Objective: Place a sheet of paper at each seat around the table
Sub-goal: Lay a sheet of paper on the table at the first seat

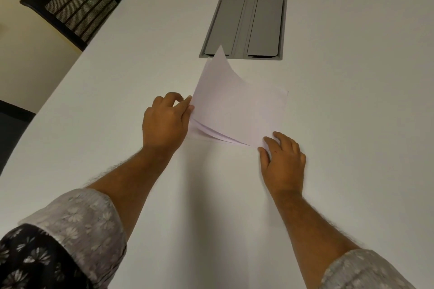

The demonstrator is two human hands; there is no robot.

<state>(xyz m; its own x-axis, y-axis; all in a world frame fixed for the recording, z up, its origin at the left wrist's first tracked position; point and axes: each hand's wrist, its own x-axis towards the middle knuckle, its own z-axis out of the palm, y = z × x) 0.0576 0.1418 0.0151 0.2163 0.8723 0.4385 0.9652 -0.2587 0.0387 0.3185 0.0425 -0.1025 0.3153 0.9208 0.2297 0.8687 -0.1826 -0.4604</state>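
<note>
Paper (pixel 237 110) sits mid-table (pixel 352 124) as a loose stack, top sheets curled up. Left hand (pixel 164 122) pinches the lifted edge; right hand (pixel 283 159) pins the near corner, fingers spread. Seemingly several sheets are caught, so extras may lift together or slide off.

On the table (pixel 117 112) a stack of paper (pixel 237 110) lies near the middle, with its far left corner curled up. The left hand (pixel 164 122) touches the stack at its 9 o'clock edge; the right hand (pixel 283 159) touches its near corner at 5 o'clock. At 12 o'clock from the stack, just behind it, a hatch (pixel 244 28) sits in the tabletop. A chair (pixel 75 4) stands at 10 o'clock, beside the table edge.
</note>
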